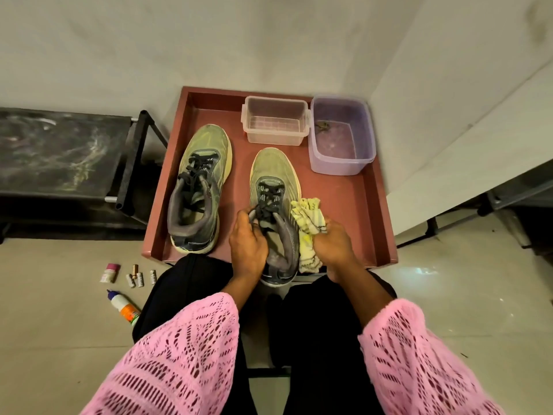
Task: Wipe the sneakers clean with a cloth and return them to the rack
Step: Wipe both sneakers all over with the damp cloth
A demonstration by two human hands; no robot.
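Note:
Two yellow-green sneakers with grey collars and dark laces stand toes-away on a reddish-brown tray. The left sneaker lies untouched. My left hand grips the collar and tongue of the right sneaker near its laces. My right hand holds a crumpled pale yellow cloth against that sneaker's right side. The cloth hangs down past the heel.
A clear plastic box and a purple tub holding water stand at the tray's far edge. A dark shoe rack stands to the left. Small bottles and a glue bottle lie on the tiled floor.

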